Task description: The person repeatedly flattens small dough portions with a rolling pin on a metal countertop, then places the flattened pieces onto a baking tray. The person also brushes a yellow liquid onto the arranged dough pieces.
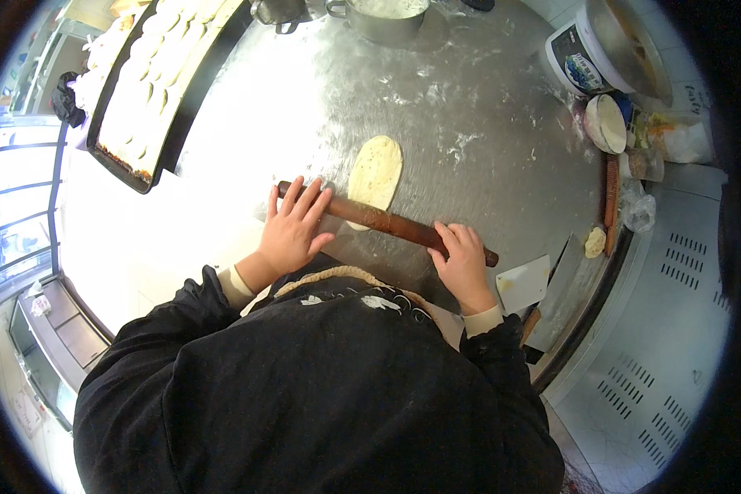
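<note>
A dark wooden rolling pin [389, 222] lies slantwise across the near end of a flat oval piece of dough [375, 168] on the metal worktop. My left hand [293, 231] rests flat over the pin's left end, its fingers spread and the thumb off to the side. Near the other end, my right hand [461, 256] curls its fingers and thumb around the pin. The pin hides part of the dough, whose near tip shows just below it. Right of my right hand is a white plastic dough scraper [522, 284].
A dark-rimmed tray [171, 139] of pale dough pieces stands at the far left. Metal pots [386, 21] sit at the back. On the right are a white bucket [571, 58], a bowl [605, 123], another rolling pin [611, 191] and a dough lump [594, 242] near the worktop edge.
</note>
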